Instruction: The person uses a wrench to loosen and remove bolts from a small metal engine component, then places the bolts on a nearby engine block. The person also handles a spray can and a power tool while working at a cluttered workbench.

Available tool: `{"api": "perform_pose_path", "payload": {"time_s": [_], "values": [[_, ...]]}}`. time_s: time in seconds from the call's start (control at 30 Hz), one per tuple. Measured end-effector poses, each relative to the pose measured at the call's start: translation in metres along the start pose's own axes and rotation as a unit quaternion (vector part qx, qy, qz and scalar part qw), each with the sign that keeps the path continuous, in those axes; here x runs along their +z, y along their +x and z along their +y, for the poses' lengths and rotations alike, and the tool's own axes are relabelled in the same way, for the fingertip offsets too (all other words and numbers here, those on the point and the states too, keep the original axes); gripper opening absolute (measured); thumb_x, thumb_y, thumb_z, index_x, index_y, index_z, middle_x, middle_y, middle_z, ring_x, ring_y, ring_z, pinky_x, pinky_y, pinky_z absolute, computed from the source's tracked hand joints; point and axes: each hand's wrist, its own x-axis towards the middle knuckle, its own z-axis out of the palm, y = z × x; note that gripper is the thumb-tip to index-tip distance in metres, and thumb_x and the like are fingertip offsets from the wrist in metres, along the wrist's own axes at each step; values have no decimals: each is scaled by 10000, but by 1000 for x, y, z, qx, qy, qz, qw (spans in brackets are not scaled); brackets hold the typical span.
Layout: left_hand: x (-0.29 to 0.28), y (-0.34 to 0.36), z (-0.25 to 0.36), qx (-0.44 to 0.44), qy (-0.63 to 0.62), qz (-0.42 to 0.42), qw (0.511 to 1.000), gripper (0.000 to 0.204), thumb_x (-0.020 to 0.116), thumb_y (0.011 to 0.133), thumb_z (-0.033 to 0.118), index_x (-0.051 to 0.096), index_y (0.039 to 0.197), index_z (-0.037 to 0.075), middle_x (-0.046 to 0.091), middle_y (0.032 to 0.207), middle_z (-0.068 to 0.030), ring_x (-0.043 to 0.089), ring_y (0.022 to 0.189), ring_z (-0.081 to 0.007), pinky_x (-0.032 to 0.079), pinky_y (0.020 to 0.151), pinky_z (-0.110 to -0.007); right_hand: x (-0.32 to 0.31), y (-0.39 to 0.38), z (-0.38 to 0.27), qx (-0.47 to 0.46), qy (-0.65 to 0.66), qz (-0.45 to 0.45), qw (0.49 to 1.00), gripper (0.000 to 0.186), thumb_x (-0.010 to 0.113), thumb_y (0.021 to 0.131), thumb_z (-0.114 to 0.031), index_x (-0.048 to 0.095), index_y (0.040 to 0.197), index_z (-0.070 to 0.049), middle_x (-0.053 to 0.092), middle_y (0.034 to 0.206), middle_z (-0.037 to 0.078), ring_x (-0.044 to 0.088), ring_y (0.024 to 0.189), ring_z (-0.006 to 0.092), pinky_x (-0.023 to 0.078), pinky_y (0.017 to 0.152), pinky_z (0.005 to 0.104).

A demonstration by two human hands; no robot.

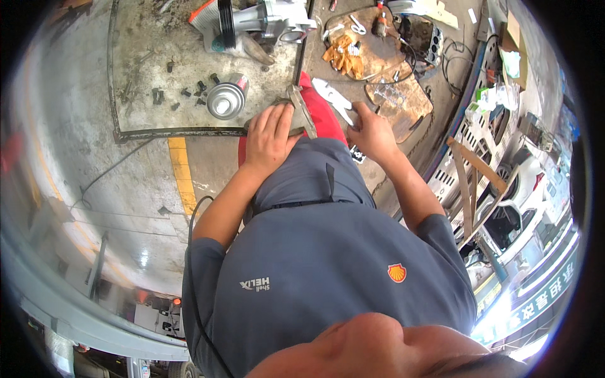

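My left hand [270, 137] lies with outstretched fingers over the near edge of the grimy metal worktable [142, 113], by its right corner. Between that corner and my right hand [373, 133] is red cloth [320, 113]. The right hand's fingers are curled inward; whatever is inside them is hidden. A white, flat, pointed piece [330, 96] reaches down close to its fingertips, and I cannot tell whether they touch. Left of my left hand stands a silver spray can [225, 101], with several dark bolts [201, 88] beside it.
At the table's far side sits a cast metal part with a black ribbed hose [227, 25]. To the right, stained boards [397, 97] carry orange-brown gloves [345, 57] and small tools. An engine block [423, 39] stands behind. A wooden frame [476, 167] and car parts line the right.
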Motion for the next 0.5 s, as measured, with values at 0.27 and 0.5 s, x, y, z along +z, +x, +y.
{"api": "perform_pose_path", "payload": {"time_s": [0.27, 0.5], "values": [[-20, 18, -5, -40, -134, -6, 990, 782, 923, 733, 224, 589, 1403, 0, 652, 1268, -175, 639, 1164, -411, 515, 1025, -476, 23, 5, 24, 66, 527, -117, 839, 267, 627, 988, -79, 570, 1247, -56, 633, 945, 21, 652, 825, 127, 524, 723, 297], [-23, 11, -12, -301, -672, -66, 673, 799, 878, 848, 139, 465, 1505, -54, 615, 1429, -129, 585, 1336, -235, 446, 1143, -390, 33, -7, -18, 29, 711, -99, 695, 228, 637, 1050, -133, 546, 1251, -74, 663, 1292, 136, 664, 1091, 211, 558, 898, 366]]}}
